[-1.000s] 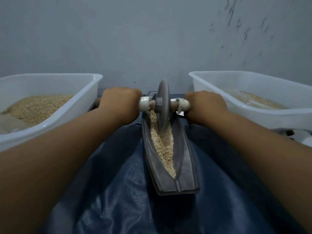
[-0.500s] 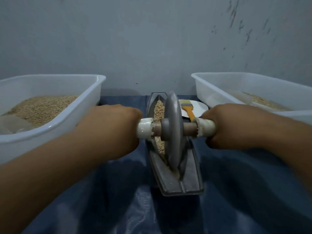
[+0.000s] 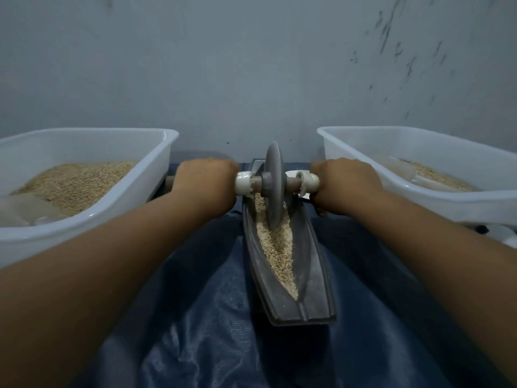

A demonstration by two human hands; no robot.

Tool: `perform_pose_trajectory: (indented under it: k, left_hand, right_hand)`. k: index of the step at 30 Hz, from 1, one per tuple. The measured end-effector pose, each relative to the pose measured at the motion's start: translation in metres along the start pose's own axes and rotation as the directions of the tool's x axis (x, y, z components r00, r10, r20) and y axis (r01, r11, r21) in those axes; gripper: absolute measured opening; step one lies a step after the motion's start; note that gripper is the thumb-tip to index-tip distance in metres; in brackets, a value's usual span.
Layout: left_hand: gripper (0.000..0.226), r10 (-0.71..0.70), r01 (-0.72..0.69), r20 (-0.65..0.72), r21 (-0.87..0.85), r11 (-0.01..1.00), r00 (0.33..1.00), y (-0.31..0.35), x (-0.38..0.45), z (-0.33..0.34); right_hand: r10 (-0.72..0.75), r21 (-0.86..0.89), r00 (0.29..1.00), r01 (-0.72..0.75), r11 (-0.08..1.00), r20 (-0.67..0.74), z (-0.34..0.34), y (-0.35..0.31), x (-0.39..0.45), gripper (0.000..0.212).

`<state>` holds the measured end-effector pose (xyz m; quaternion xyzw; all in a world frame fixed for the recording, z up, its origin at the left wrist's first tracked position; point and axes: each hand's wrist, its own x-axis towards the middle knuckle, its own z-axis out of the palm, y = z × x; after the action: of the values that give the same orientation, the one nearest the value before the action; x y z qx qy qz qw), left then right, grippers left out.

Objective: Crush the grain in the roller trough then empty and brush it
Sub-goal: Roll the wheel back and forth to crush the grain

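Observation:
A long dark metal trough (image 3: 314, 292) lies lengthwise in front of me on a blue sheet. Pale crushed grain (image 3: 278, 247) fills its groove. A grey roller disc (image 3: 272, 186) stands upright in the far part of the trough on a wooden axle with white end sleeves. My left hand (image 3: 205, 186) grips the left end of the axle and my right hand (image 3: 345, 184) grips the right end. Both arms are stretched forward.
A white tub (image 3: 117, 203) of whole grain stands at the left, touching the sheet's edge. A second white tub (image 3: 458, 197) with some grain stands at the right. A grey wall rises just behind. The blue sheet (image 3: 212, 317) covers the near floor.
The roller went from the far end to the near end of the trough and is back at the far end. The brush and plate behind it are hidden again.

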<state>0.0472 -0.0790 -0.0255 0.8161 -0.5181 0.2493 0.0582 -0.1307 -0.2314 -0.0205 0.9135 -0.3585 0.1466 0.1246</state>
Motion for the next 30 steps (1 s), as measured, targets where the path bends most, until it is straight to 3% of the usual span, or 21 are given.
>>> perform_pose_trajectory:
  k: [6, 10, 13, 19, 27, 30]
  left_hand:
    - [0.036, 0.031, -0.029, 0.058, -0.044, 0.999, 0.998, 0.005, -0.058, -0.03]
    - [0.039, 0.099, -0.097, -0.054, 0.052, 0.994, 0.994, 0.007, -0.078, -0.048]
    - [0.032, 0.071, -0.073, 0.037, 0.044, 0.996, 0.997, 0.01, -0.066, -0.046]
    - [0.022, 0.039, -0.043, 0.099, 0.039, 0.998, 0.994, 0.005, -0.006, -0.017]
    - [0.026, -0.016, 0.02, 0.081, -0.05, 0.999, 0.997, -0.004, -0.004, 0.003]
    - [0.028, 0.007, -0.003, 0.08, -0.042, 0.999, 0.997, 0.0, -0.011, -0.005]
  right_hand:
    - [-0.083, 0.005, 0.987, 0.083, 0.997, 0.134, -0.036, -0.001, -0.062, 0.008]
    - [-0.078, 0.069, 0.973, 0.065, 0.996, 0.215, -0.053, 0.006, -0.094, 0.013]
    - [-0.035, 0.078, 0.969, 0.017, 0.997, 0.244, -0.044, 0.004, -0.085, 0.014]
    - [0.046, 0.078, 0.99, -0.056, 0.995, 0.134, -0.004, -0.002, -0.019, 0.014]
    - [-0.043, -0.03, 0.999, 0.042, 0.999, -0.024, 0.005, 0.0, 0.005, 0.017]
    - [-0.043, -0.003, 0.999, 0.044, 0.999, 0.004, 0.001, 0.0, -0.005, 0.01]
